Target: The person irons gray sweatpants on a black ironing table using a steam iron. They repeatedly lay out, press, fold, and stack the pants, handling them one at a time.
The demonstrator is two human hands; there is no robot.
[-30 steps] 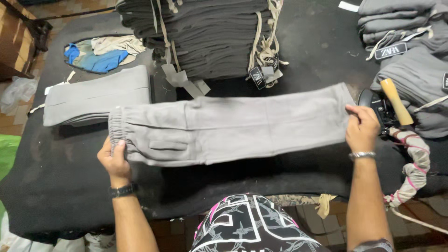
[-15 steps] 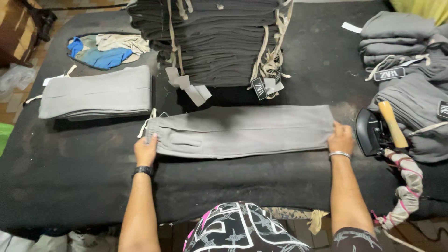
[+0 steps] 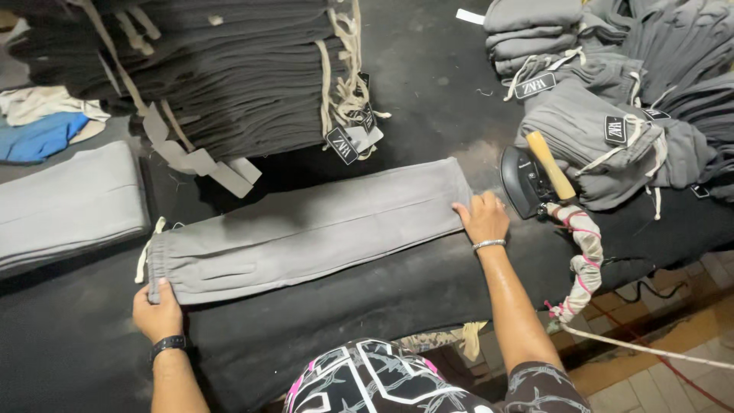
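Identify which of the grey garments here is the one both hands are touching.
The long folded light grey pair of sweatpants lying across the dark table: left hand at its waistband end, right hand at its leg end. The other grey piles lie untouched.

Dim, soft overhead light; sharp focus

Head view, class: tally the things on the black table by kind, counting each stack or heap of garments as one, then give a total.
Folded grey sweatpants under both hands: 1
Garment stacks or heaps (dark bundle, grey stack on the left, grey heap on the right): 3
Iron with wooden handle: 1
Blue cloth: 1
Total: 6
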